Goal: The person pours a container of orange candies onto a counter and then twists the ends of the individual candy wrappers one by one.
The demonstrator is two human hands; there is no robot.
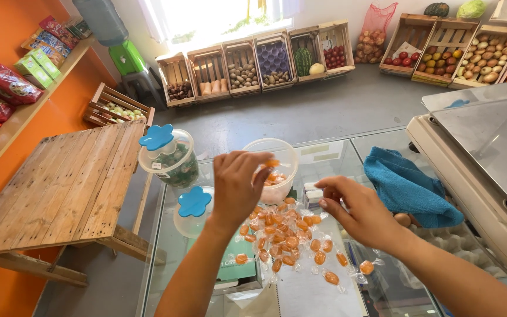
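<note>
While a heap of orange wrapped candies (286, 235) lies spread on the glass counter (347, 149), the left hand (239, 182) hovers over the open plastic tub (277, 154), fingers pinched together on one candy (272, 162). The right hand (356, 208), at about three o'clock from the heap, has thumb and fingers curled close, possibly nipping a wrapper; I cannot tell for sure. Some candies already sit in the tub, but most remain on the counter. At nine o'clock from the tub stands a lidded jar (170, 155) with a blue lid; a blue cloth (409, 188) lies at three o'clock.
</note>
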